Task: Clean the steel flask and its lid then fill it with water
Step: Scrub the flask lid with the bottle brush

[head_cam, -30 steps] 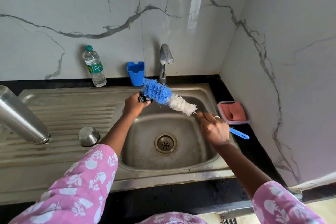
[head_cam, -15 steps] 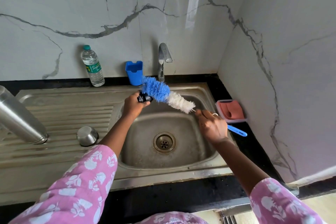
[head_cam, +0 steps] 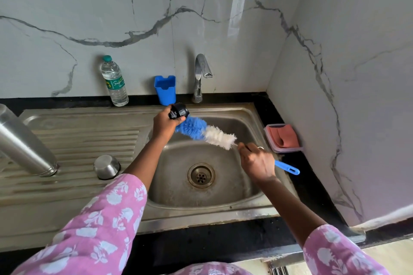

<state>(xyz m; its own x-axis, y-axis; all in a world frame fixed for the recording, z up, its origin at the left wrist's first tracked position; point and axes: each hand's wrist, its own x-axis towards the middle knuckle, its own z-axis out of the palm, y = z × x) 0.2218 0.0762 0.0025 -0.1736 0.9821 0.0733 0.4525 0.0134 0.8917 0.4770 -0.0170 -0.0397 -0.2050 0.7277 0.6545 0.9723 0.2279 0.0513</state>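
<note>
Flask (head_cam: 24, 145), steel: lies on its side on the ribbed drainboard (head_cam: 78, 140) at the left edge of the scene, open mouth toward the near right, body partly cut off by the frame.
Steel cup (head_cam: 106, 166): upside down on the drainboard, just right of the flask's mouth, apart from it.
Lid (head_cam: 178, 111), black: held over the far left part of the basin (head_cam: 169, 176), in front of the blue holder (head_cam: 165, 89).
Left hand (head_cam: 164, 124): fingers curled round the lid, gripping it.
Bottle brush (head_cam: 201, 130): blue bristles at the far end, white bristles toward the handle, blue handle (head_cam: 287, 167); slants across the basin, the blue end meeting the lid at the left hand.
Right hand (head_cam: 257, 161): closed round the brush stem just behind the white bristles, handle end sticking out to the right.
Drain (head_cam: 201, 175): centre of the basin, below both hands.
Tap (head_cam: 201, 76): chrome, at the far rim, no water seen running.
Water bottle (head_cam: 114, 81): clear plastic, green cap, upright against the far wall, left of the holder.
Pink sponge (head_cam: 282, 138): in a clear tray on the black counter, right of the basin.
Sleeves: pink with a white floral print, near edge.
</note>
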